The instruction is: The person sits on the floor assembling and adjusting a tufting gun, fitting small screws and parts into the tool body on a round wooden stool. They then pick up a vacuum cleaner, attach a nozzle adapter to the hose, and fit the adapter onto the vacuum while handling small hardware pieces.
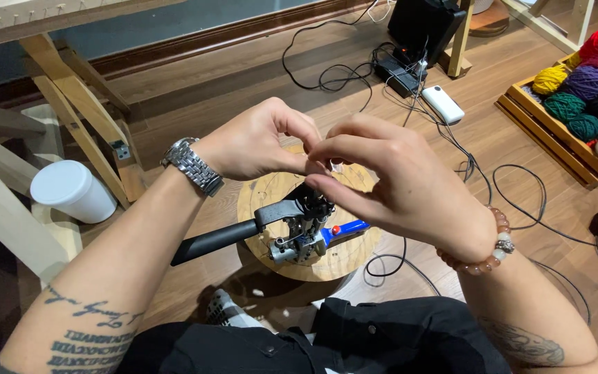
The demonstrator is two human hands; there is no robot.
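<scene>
Both hands met above a round, pale wooden stool top (271,201), where a hand-held tufting gun with a black handle and blue metal body (299,232) lay on its side, handle toward the stool's left edge. The left hand (254,145), with a steel watch at its wrist, had its fingertips curled and pressed toward the right hand (382,183), whose thumb and forefinger were pinched together just over the tool's front end. A thin pale strand seemed to sit between the fingertips, too fine to be sure of. For such fine work, steadying both wrists and keeping the pinch close to the tool's tip seemed wise, with the tool left flat. Balls of coloured yarn (583,90) sat in a wooden tray well apart.
</scene>
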